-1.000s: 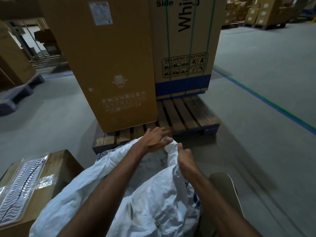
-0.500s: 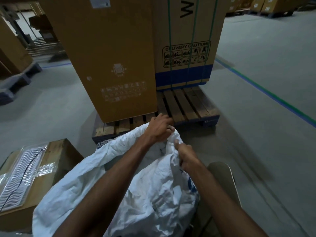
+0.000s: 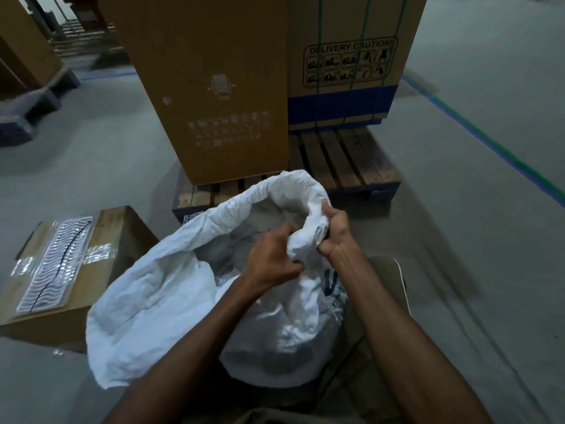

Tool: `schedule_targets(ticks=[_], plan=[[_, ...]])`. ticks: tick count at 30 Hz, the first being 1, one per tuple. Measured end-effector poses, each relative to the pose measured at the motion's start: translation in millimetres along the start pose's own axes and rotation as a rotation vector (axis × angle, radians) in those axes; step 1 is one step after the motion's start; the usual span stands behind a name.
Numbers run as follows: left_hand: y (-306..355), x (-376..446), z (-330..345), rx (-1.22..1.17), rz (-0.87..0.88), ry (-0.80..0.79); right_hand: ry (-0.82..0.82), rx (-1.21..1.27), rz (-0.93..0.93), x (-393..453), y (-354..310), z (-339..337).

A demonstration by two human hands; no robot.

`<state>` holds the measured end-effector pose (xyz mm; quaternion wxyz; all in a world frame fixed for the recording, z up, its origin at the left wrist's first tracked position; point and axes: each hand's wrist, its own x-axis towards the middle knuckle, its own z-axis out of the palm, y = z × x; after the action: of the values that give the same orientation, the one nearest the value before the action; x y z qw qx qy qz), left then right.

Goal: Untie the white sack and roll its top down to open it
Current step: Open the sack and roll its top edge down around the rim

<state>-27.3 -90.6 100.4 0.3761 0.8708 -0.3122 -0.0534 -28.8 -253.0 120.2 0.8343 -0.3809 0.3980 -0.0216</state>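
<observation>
A crumpled white sack [image 3: 159, 289] stands on the floor right in front of me, its mouth gaping open and its far rim folded over in a thick roll. Blue print shows on its right side. My right hand [image 3: 334, 232] clenches the bunched rim on the sack's right side. Just beside it, my left hand [image 3: 270, 260] pinches the same bunch of fabric from the inside of the mouth. The sack's contents are dim and hard to make out.
A wooden pallet [image 3: 345, 162] with two tall cardboard cartons [image 3: 214, 87] stands close behind the sack. A low taped carton [image 3: 70, 264] lies to the left. A blue-green floor line [image 3: 495, 145] runs along the right. Another pallet [image 3: 27, 105] is at far left.
Both hands have dropped from the sack's far top edge to its right side. The rim now lies folded over and the mouth stands wider. The camera has tilted downward.
</observation>
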Motion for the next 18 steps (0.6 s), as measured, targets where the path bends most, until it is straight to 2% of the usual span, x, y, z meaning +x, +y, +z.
schedule_targets(ticks=[4, 6, 12, 18], plan=[[-16, 2, -4, -0.014, 0.001, 0.067, 0.070, -0.316, -0.054, -3, 21, 0], [-21, 1, -3, -0.030, 0.018, 0.075, 0.087, -0.405, -0.010, -13, 34, -1], [-20, -1, -10, 0.057, 0.006, 0.032, -0.005, -0.285, 0.075, -19, 39, 3], [-12, -17, -1, 0.241, -0.020, -0.057, 0.042, -0.260, 0.038, -9, 33, 5]])
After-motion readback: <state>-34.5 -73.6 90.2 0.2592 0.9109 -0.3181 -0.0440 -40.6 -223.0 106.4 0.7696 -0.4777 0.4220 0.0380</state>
